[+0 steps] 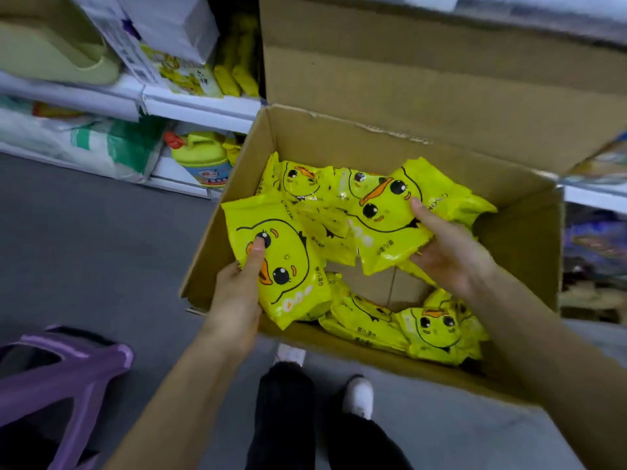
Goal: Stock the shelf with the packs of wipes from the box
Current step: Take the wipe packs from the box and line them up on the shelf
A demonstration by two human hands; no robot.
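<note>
An open cardboard box (529,232) stands on the floor with several yellow duck-faced wipe packs inside. My left hand (237,286) grips one pack (288,266) at the box's left wall, thumb on its face. My right hand (448,249) holds a second pack (386,218) lifted over the middle of the box, thumb on top. More packs (407,327) lie along the box's near side and far side (305,181). The white shelf (200,103) at upper left carries a few yellow packs (237,76) standing on edge.
A purple plastic stool (64,378) stands at lower left on the grey floor. My legs and white shoes (359,395) are just in front of the box. The lower shelf holds a yellow bottle (203,157) and bagged goods (84,140). Another shelf (597,198) lies right.
</note>
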